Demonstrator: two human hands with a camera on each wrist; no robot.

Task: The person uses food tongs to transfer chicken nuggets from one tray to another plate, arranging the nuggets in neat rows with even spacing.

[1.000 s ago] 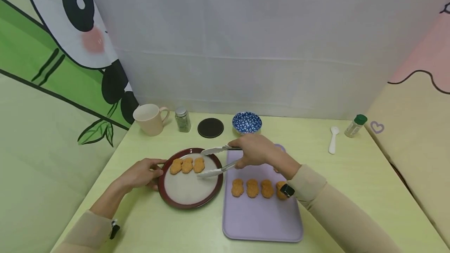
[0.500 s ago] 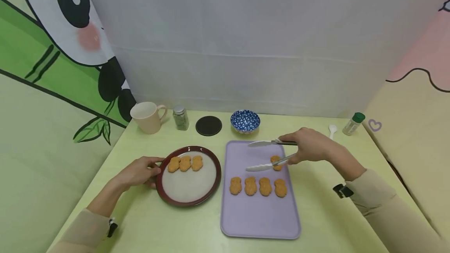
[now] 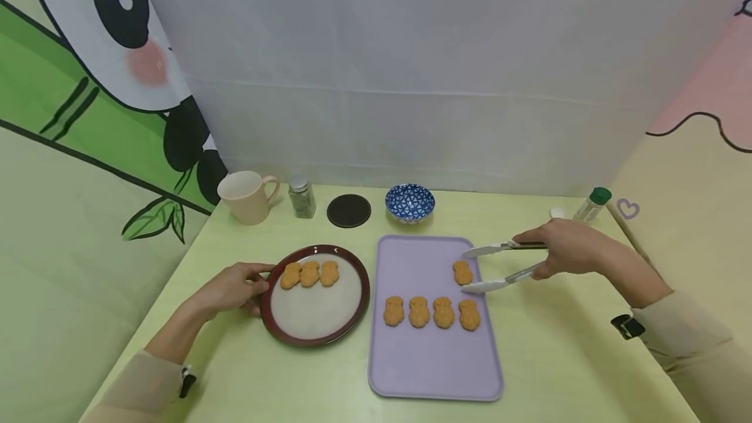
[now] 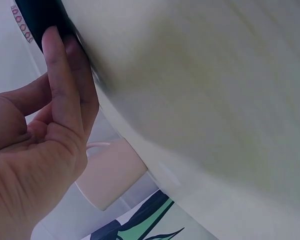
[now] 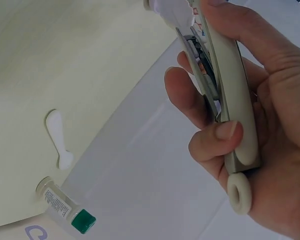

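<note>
My left hand (image 3: 235,289) holds the left rim of a brown-rimmed plate (image 3: 365,296); the left wrist view has its fingers against the dark rim. Three nuggets (image 3: 309,273) lie in a row near the plate's far side. My right hand (image 3: 572,248) grips metal tongs (image 3: 496,285), their arms spread apart. The tong tips stand on either side of a lone nugget (image 3: 463,273) at the right of the lilac tray (image 3: 435,367). Several more nuggets (image 3: 419,312) form a row across the tray's middle. In the right wrist view, fingers curl round the tongs' pale handle (image 5: 235,95).
Along the back stand a beige mug (image 3: 249,201), a glass herb jar (image 3: 302,198), a black coaster (image 3: 349,211) and a blue patterned bowl (image 3: 410,203). At the far right lie a white spoon (image 5: 57,137) and a green-capped bottle (image 5: 65,207).
My right hand has carried the tongs rightward from over the plate to the lone nugget on the tray. The left hand has stayed at the plate's rim.
</note>
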